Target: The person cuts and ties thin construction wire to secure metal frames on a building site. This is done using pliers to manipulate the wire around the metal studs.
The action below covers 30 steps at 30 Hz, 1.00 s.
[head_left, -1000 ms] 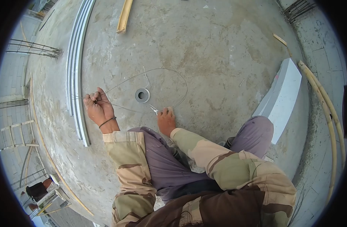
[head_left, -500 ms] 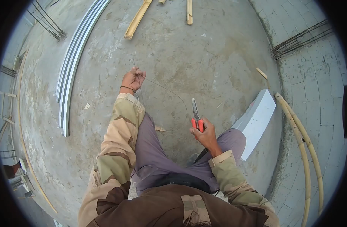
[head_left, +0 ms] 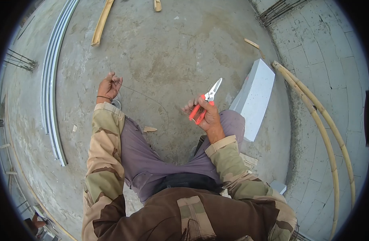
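My left hand (head_left: 110, 85) is out in front of my left knee, fingers pinched on a thin wire (head_left: 146, 99). A short end of the wire sticks up past the fingertips, and the rest curves right and down toward the floor. My right hand (head_left: 212, 121), above my right thigh, holds a pair of red-handled snips (head_left: 209, 97). Their metal blades point up and to the right. The thumb presses across the handles while some fingers stretch out to the left. A small wood chip (head_left: 150, 129) lies on the floor between my legs.
A white block (head_left: 257, 98) stands beside my right knee. Bamboo poles (head_left: 319, 116) lie along the block wall (head_left: 325, 48) at the right. Long metal channels (head_left: 52, 88) run along the left. Split bamboo (head_left: 100, 26) lies ahead, and rebar (head_left: 25, 61) sticks up at far left.
The view has swung right, so floor things sit further left. My right hand has risen and turned the snips, with fingers loosened from the handles. My left hand still pinches the wire.
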Available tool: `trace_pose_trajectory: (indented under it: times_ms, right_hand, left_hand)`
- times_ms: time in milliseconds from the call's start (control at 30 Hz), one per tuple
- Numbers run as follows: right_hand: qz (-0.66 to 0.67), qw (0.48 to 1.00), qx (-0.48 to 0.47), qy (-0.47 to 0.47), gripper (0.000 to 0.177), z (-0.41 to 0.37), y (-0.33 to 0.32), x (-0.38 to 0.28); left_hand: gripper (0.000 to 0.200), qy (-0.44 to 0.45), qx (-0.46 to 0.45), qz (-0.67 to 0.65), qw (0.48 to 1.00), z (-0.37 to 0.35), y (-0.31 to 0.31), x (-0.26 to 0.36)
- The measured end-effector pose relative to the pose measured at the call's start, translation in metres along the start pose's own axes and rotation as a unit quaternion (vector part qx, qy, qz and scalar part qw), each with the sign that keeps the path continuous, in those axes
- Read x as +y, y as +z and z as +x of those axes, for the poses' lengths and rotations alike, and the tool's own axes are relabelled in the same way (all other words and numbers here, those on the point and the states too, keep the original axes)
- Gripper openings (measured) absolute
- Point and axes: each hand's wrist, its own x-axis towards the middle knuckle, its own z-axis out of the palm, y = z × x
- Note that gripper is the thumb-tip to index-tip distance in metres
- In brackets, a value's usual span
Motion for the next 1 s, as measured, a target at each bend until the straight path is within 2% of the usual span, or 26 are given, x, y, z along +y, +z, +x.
trace_pose_trajectory:
  times_ms: [67,100,233,267,300,367,400,467,500,567,600,633,667,733,767,800,867,933,1000]
  right_hand:
    - [0.006,0.999,-0.051,0.017,0.015,0.004,-0.018,0.0]
    - [0.007,0.999,-0.047,0.019,0.015,0.006,-0.024,0.0]
    - [-0.089,0.994,0.066,-0.001,0.019,0.01,-0.038,-0.001]
    - [-0.115,0.988,0.106,-0.011,0.019,0.013,-0.038,0.0]
    - [-0.114,0.988,0.104,-0.012,0.019,0.013,-0.031,0.0]
    - [-0.093,0.985,0.131,-0.056,0.017,0.009,-0.013,0.003]
    - [-0.096,0.986,0.127,-0.05,0.017,0.008,-0.018,0.005]
    - [-0.224,0.97,0.063,0.068,0.015,0.006,-0.032,0.009]
    - [-0.23,0.969,0.051,0.08,0.015,0.001,-0.032,0.016]
    - [-0.404,0.896,0.002,0.187,0.016,-0.015,-0.031,0.033]
    - [-0.409,0.891,-0.009,0.197,0.016,-0.021,-0.029,0.038]
    - [-0.582,0.789,-0.095,0.175,0.02,-0.027,-0.028,0.042]
    - [-0.725,0.651,-0.176,0.141,0.024,-0.032,-0.027,0.045]
    - [-0.714,0.661,-0.199,0.115,0.024,-0.034,-0.03,0.052]
    - [-0.699,0.677,-0.214,0.086,0.023,-0.036,-0.032,0.056]
    - [-0.701,0.674,-0.216,0.089,0.023,-0.037,-0.028,0.056]
    - [-0.619,0.752,-0.222,0.044,0.022,-0.039,-0.019,0.057]
    - [-0.609,0.756,-0.241,0.019,0.022,-0.038,-0.015,0.059]
    - [-0.596,0.761,-0.256,-0.007,0.022,-0.04,-0.013,0.061]
  left_hand:
    - [0.009,-0.007,-0.017,0.0,1.0,0.001,0.001,0.001]
    - [0.009,-0.012,-0.034,-0.001,0.999,0.001,0.0,0.0]
    - [0.01,-0.035,-0.063,0.018,0.997,-0.004,0.016,-0.007]
    - [0.01,-0.049,-0.113,0.044,0.991,-0.015,0.037,-0.015]
    - [0.011,-0.063,-0.161,0.072,0.982,-0.023,0.055,-0.025]
    - [0.012,-0.061,-0.154,0.069,0.984,-0.021,0.076,-0.047]
    - [0.013,-0.058,-0.145,0.062,0.986,-0.016,0.076,-0.054]
    - [0.014,-0.031,-0.114,0.044,0.992,-0.003,0.069,-0.049]
    - [0.015,-0.011,-0.087,0.031,0.996,0.005,0.061,-0.041]
    - [0.015,0.008,-0.046,0.005,0.999,0.016,0.04,-0.02]
    - [0.016,0.012,-0.016,-0.016,1.0,0.02,0.029,-0.012]
    - [0.016,0.021,-0.007,-0.022,1.0,0.024,0.019,-0.007]
    - [0.015,0.002,-0.005,-0.057,0.998,0.024,0.014,-0.004]
    - [0.013,-0.014,-0.001,-0.098,0.995,0.025,0.005,-0.004]
    - [0.007,-0.015,0.022,-0.067,0.997,0.019,0.016,-0.005]
    - [0.012,-0.017,0.045,-0.036,0.998,0.018,0.021,-0.009]
    - [0.011,-0.026,0.039,-0.03,0.998,0.014,0.025,-0.013]
    - [0.011,-0.035,0.03,-0.018,0.999,0.014,0.025,-0.013]
    - [0.009,-0.044,0.076,0.003,0.996,0.014,0.023,-0.017]
